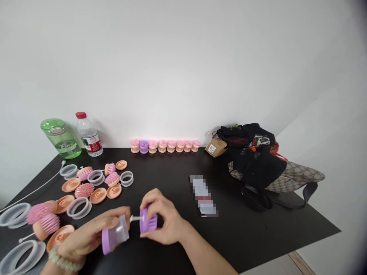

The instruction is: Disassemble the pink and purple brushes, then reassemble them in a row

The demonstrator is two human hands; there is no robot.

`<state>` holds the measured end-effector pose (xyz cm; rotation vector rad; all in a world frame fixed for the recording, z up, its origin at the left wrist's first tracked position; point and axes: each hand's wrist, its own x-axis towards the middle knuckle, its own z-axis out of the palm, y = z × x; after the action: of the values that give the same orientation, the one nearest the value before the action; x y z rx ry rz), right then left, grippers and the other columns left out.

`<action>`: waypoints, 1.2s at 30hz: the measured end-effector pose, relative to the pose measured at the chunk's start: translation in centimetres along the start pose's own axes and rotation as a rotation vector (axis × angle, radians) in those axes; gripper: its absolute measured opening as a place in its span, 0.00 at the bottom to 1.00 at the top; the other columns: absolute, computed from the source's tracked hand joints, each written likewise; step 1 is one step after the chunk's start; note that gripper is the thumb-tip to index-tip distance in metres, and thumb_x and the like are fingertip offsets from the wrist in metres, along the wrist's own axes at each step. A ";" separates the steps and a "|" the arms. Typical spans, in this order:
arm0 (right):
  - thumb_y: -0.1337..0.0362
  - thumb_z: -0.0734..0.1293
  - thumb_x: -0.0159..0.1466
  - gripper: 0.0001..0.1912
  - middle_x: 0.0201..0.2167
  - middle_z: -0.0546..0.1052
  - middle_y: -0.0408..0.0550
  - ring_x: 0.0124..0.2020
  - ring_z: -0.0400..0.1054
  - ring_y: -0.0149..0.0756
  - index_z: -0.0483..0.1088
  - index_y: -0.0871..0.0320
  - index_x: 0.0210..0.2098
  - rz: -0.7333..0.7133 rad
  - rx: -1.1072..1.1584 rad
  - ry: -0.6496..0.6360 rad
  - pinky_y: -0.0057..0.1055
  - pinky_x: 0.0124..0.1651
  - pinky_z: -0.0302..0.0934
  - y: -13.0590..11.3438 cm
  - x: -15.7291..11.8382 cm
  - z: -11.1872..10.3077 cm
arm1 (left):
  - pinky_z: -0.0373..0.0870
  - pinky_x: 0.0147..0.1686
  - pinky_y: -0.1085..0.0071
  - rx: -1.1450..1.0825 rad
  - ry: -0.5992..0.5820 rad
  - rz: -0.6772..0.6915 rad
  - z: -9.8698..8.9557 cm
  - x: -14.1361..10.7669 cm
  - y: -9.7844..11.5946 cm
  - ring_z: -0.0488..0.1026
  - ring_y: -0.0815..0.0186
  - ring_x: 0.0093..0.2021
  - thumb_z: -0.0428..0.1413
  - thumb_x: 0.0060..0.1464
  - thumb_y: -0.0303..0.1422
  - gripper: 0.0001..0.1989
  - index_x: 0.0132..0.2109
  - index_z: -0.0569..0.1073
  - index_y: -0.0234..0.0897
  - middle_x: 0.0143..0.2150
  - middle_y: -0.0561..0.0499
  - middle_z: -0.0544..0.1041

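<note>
My left hand (pixel 99 228) is closed around a clear ring piece with a purple base (pixel 114 236), tilted on its side near the front of the table. To its right, my right hand (pixel 163 217) grips a purple bristle brush head (pixel 146 220) by its rim. The bristles point right, towards my palm. A thin white stem (pixel 136 218) sticks out of the brush head leftward, its tip close to the open end of the clear ring. The two purple parts are apart.
Pink brush heads (pixel 84 190), orange discs (pixel 98 195) and clear rings (pixel 79 208) lie at left. Behind them stand a green bottle (pixel 64 141) and a red-capped bottle (pixel 90 137). Several finished-looking brushes (pixel 163 146) line the wall. A phone (pixel 203 196) and bag (pixel 298 176) are right.
</note>
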<state>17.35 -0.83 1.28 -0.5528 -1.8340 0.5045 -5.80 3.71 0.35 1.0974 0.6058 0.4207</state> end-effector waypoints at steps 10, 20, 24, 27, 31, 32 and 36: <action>0.71 0.73 0.52 0.22 0.41 0.72 0.44 0.39 0.71 0.36 0.65 0.54 0.44 0.741 -0.239 0.270 0.34 0.43 0.69 4.7 -1.7 -0.2 | 0.63 0.38 0.69 0.050 0.048 0.144 0.0 0.0 0.6 0.72 0.60 0.40 0.67 0.46 0.47 0.22 0.45 0.73 0.41 0.39 0.49 0.77; 0.73 0.76 0.50 0.29 0.53 0.69 0.54 0.57 0.63 0.51 0.68 0.54 0.50 0.611 -0.458 0.220 0.51 0.61 0.60 5.6 -2.3 -0.1 | 0.67 0.45 0.66 0.261 0.268 0.217 1.0 1.6 0.3 0.71 0.57 0.47 0.69 0.46 0.37 0.21 0.48 0.75 0.41 0.47 0.47 0.74; 0.62 0.73 0.61 0.22 0.52 0.72 0.56 0.56 0.65 0.48 0.68 0.55 0.53 0.301 -0.434 0.168 0.49 0.58 0.64 3.6 -1.6 0.1 | 0.68 0.41 0.68 0.213 0.387 0.258 1.4 2.1 0.1 0.72 0.59 0.41 0.70 0.43 0.35 0.21 0.44 0.75 0.40 0.41 0.50 0.74; 0.54 0.69 0.65 0.23 0.50 0.74 0.57 0.52 0.69 0.46 0.66 0.56 0.56 0.163 -0.394 0.028 0.46 0.55 0.67 2.6 -1.5 1.0 | 0.69 0.41 0.68 0.198 0.389 0.269 1.7 2.4 0.1 0.73 0.59 0.41 0.72 0.38 0.33 0.22 0.42 0.75 0.40 0.40 0.50 0.76; 0.50 0.67 0.66 0.27 0.50 0.76 0.56 0.51 0.71 0.45 0.65 0.58 0.59 0.236 -0.356 -0.078 0.42 0.55 0.68 2.6 -1.9 2.1 | 0.70 0.46 0.65 0.207 0.362 0.291 1.5 2.7 -0.2 0.74 0.56 0.44 0.73 0.36 0.31 0.24 0.43 0.76 0.40 0.41 0.49 0.77; 0.50 0.68 0.66 0.27 0.49 0.77 0.56 0.50 0.72 0.44 0.66 0.57 0.59 0.273 -0.341 -0.067 0.41 0.54 0.69 2.8 -2.0 2.1 | 0.70 0.47 0.65 0.202 0.355 0.297 1.4 2.7 -0.3 0.74 0.56 0.45 0.73 0.37 0.31 0.24 0.43 0.76 0.40 0.42 0.49 0.77; 0.48 0.72 0.61 0.28 0.44 0.80 0.52 0.43 0.75 0.43 0.70 0.55 0.55 0.382 -0.266 0.010 0.39 0.47 0.71 3.1 -2.1 2.0 | 0.71 0.47 0.65 0.198 0.319 0.332 1.1 2.9 -0.8 0.74 0.55 0.47 0.72 0.40 0.33 0.22 0.44 0.76 0.40 0.43 0.48 0.77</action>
<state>16.49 0.29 -2.70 -1.0974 -1.8031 0.5102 -2.85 4.37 -0.80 1.3388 0.7592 0.8485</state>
